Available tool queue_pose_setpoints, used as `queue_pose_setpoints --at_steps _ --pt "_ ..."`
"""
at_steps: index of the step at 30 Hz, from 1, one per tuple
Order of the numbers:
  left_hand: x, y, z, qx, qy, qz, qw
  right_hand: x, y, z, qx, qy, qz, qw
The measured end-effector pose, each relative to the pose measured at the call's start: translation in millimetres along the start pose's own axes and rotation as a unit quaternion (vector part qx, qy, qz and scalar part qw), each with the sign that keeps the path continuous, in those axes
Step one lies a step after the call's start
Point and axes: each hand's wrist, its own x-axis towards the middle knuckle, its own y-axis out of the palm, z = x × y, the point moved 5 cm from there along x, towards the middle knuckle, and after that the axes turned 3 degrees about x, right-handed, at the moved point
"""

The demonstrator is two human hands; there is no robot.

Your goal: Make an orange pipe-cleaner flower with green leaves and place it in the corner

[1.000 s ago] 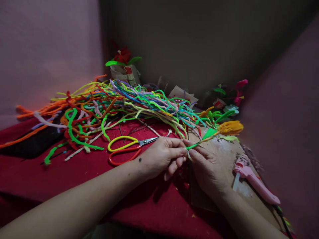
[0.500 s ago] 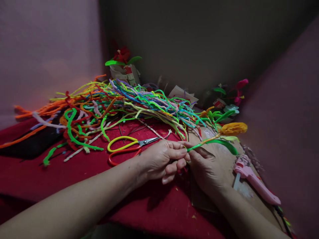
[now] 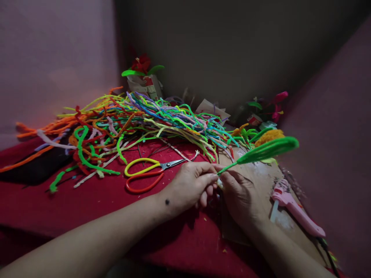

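Between my fingertips is the stem of a pipe-cleaner flower, with a long green leaf (image 3: pixel 265 151) pointing right and a yellow-orange bloom (image 3: pixel 271 135) partly behind it. My left hand (image 3: pixel 197 183) pinches the stem's lower end between thumb and forefinger. Close against it, my right hand (image 3: pixel 239 193) is closed on the same stem, its fingers partly hidden. Left of my hands, scissors (image 3: pixel 145 173) with one yellow and one red handle lie with the blades toward my left hand.
A heap of colored pipe cleaners (image 3: pixel 174 119) spans the back of the red cloth (image 3: pixel 116 208). A pink glue gun (image 3: pixel 298 212) lies on a brown board (image 3: pixel 271 193) at right. Finished-looking flowers (image 3: pixel 142 63) stand behind the heap.
The flower has turned in my fingers, so the green leaf now lies in front of the bloom and hides part of it. My left wrist has rolled slightly.
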Motion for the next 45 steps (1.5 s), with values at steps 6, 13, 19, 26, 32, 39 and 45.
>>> queue_pose_setpoints --at_steps 6,13,19,26,32,39,45 --pt "3 0.6 3 -0.165 -0.021 0.086 0.982 -3 9 5 0.09 0.056 0.027 0.994" --pt "2 4.8 8 -0.241 -0.065 0.192 0.949 -2 9 4 0.1 0.06 0.02 0.993" --pt "2 -1.9 -3 -0.028 -0.019 0.123 0.992 -1 7 7 0.099 0.045 0.012 0.994" --pt "4 -30.3 -23 0.142 0.043 -0.013 0.989 -5 11 0 0.035 0.097 0.043 0.994" --pt "3 -15.1 -14 0.05 0.043 0.034 0.997 -10 12 -2 -0.012 0.099 0.082 0.992" --pt "0 -13.6 -16 0.05 0.025 -0.003 0.998 -14 14 -5 -0.027 0.114 0.086 0.989" --pt "1 -14.5 -12 0.04 0.012 0.028 0.999 -15 15 -7 -0.035 0.117 0.106 0.987"
